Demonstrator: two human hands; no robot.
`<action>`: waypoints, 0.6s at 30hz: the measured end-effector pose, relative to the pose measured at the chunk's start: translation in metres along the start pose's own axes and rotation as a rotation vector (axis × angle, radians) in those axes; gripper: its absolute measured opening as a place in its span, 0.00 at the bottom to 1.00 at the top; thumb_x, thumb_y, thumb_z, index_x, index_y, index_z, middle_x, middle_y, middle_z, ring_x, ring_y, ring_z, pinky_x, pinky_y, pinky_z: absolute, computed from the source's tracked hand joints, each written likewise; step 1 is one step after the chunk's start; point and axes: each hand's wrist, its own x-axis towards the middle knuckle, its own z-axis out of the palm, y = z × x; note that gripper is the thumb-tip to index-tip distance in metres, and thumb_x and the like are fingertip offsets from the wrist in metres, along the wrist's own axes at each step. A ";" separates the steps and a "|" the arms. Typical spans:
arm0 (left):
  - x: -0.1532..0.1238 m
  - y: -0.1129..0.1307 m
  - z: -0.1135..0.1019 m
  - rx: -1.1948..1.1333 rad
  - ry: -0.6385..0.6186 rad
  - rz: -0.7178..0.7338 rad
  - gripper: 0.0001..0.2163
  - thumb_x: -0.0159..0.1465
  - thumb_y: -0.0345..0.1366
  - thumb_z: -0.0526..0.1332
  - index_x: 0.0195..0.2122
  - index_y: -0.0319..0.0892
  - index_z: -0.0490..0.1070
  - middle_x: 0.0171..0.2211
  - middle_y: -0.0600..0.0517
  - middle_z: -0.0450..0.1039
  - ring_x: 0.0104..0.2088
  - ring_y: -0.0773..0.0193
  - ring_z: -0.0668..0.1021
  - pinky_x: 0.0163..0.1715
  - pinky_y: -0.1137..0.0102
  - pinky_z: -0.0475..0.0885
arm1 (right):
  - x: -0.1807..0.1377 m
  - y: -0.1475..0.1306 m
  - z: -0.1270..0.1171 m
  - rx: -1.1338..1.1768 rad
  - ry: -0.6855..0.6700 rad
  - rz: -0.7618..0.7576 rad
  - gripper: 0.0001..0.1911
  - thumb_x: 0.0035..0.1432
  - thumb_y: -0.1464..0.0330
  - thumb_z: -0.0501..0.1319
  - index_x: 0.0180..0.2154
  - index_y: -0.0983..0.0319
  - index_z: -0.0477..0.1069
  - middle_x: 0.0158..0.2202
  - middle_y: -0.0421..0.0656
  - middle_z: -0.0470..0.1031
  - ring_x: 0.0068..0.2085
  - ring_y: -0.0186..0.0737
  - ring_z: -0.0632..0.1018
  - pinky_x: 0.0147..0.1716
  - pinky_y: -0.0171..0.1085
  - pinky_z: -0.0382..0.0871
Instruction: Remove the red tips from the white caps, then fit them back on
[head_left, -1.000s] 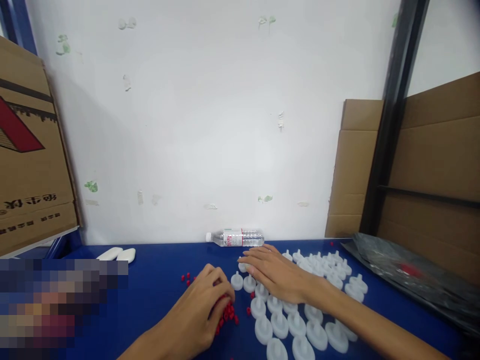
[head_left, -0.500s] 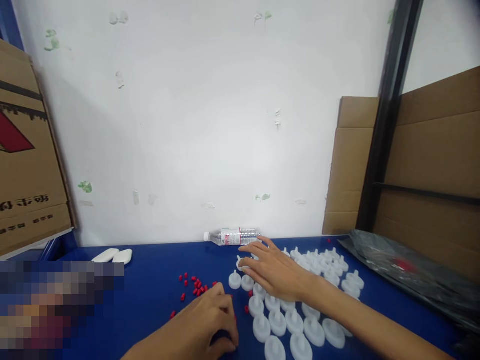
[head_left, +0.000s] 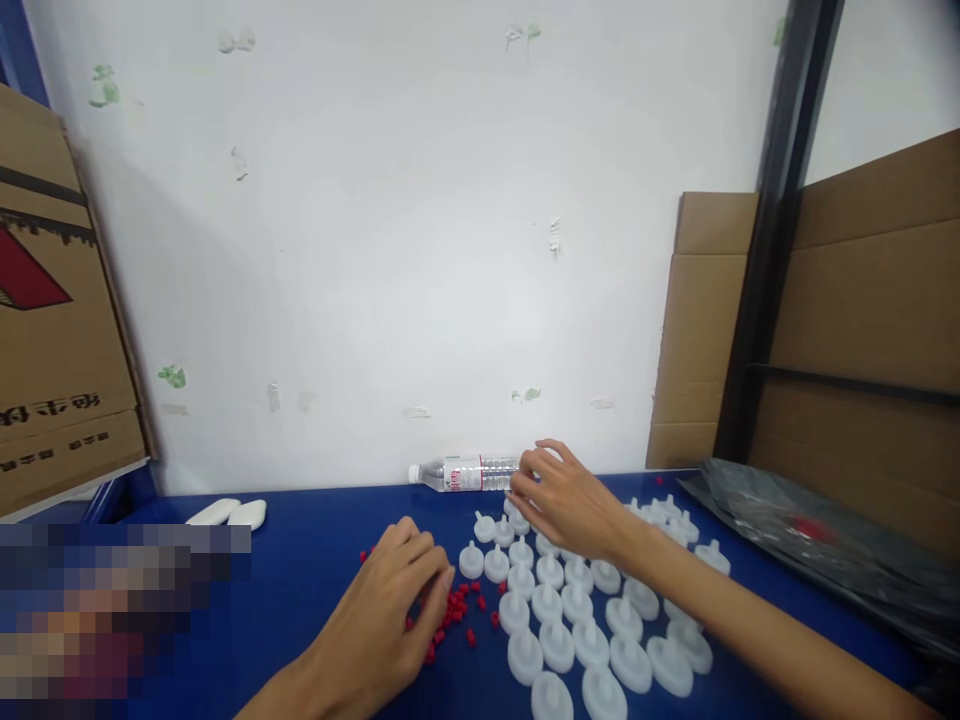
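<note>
Hands are working low over a blue table (head_left: 300, 560). The right hand (head_left: 574, 500) is now hanging a little higher and farther out than half a second ago, when it was lying flat on the white knobs (head_left: 559, 640). That means the rows of knobs under it are showing again, and nothing is pressing on them. Its fingers are bending in toward the thumb, but I cannot tell if they are pinching anything. The left hand (head_left: 390, 610) is sitting farther forward than before, with its fingers curling down over the little red bits (head_left: 459, 608). The fingertips are touching the pile, but I cannot tell if they are holding a bit. The red bits are lying in a small heap right under and just past the left fingertips, with a few loose ones rolling off to the side. The knobs are white and round, each with a small stem poking up, and they are standing in neat rows between the two hands and along under the right arm. A water bottle (head_left: 469, 473) is lying on its side just past the right fingertips, against the wall. Two white oval pieces (head_left: 225, 513) are lying well off to the left of the left hand. Brown boxes (head_left: 705, 330) are standing beyond the right arm, near a dark bag (head_left: 810, 540).
</note>
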 end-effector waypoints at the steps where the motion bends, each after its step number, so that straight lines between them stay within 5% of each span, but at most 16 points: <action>1: 0.000 -0.003 0.000 0.010 0.037 -0.028 0.16 0.77 0.34 0.45 0.29 0.44 0.59 0.29 0.53 0.66 0.34 0.59 0.68 0.39 0.62 0.65 | -0.001 0.005 -0.001 -0.020 0.031 0.006 0.12 0.72 0.68 0.54 0.35 0.62 0.72 0.35 0.44 0.71 0.38 0.42 0.71 0.51 0.47 0.63; 6: -0.002 -0.019 0.005 0.046 0.148 -0.162 0.18 0.77 0.39 0.45 0.26 0.46 0.55 0.23 0.56 0.61 0.27 0.62 0.67 0.31 0.66 0.63 | -0.009 0.028 0.003 -0.096 0.198 -0.023 0.21 0.69 0.74 0.54 0.22 0.62 0.67 0.23 0.40 0.65 0.28 0.36 0.64 0.33 0.41 0.56; 18: 0.003 -0.027 0.002 0.100 0.218 -0.259 0.19 0.76 0.41 0.45 0.26 0.46 0.58 0.23 0.54 0.65 0.29 0.57 0.70 0.31 0.64 0.64 | -0.019 0.022 0.013 -0.152 0.324 -0.153 0.21 0.67 0.71 0.61 0.20 0.61 0.62 0.19 0.33 0.61 0.21 0.30 0.61 0.23 0.34 0.55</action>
